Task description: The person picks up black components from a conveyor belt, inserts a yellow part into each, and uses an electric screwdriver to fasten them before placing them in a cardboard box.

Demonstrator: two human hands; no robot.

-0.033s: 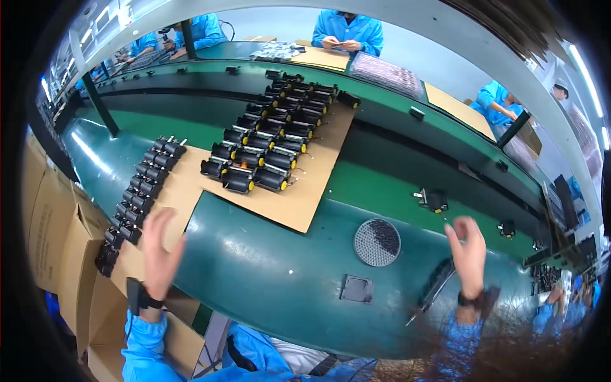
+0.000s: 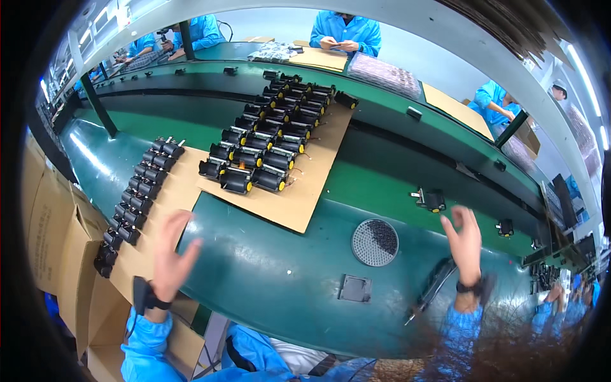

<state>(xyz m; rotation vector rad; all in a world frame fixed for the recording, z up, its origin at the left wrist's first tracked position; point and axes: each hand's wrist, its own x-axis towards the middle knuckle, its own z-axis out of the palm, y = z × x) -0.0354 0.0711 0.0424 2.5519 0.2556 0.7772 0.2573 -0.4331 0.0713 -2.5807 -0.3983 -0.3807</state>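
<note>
My left hand [image 2: 173, 256] hangs open over the left of the workbench, its thumb and fingers apart and nothing between them. Beside it a slanting row of black plastic housings [image 2: 141, 186] stands on cardboard. My right hand [image 2: 464, 242] is open too, raised above the right side. Just past its fingertips sits a single black part with a yellow end [image 2: 435, 200] on the green strip. Below that hand lies a black electric screwdriver [image 2: 435, 288], its tip toward me. A round grey tray [image 2: 366, 249] holds small dark pieces. Nearer me is a flat dark square plate [image 2: 355, 288].
Many black units with yellow ends [image 2: 258, 159] cover a cardboard sheet [image 2: 312, 207] at centre left. An open carton [image 2: 79, 254] stands at far left. Another black part [image 2: 505, 227] sits farther right. Co-workers in blue [image 2: 347, 32] work beyond the raised ledge.
My left hand has shifted a little to the right. My right hand has moved slightly up and left, closer to the single black part. Both remain empty.
</note>
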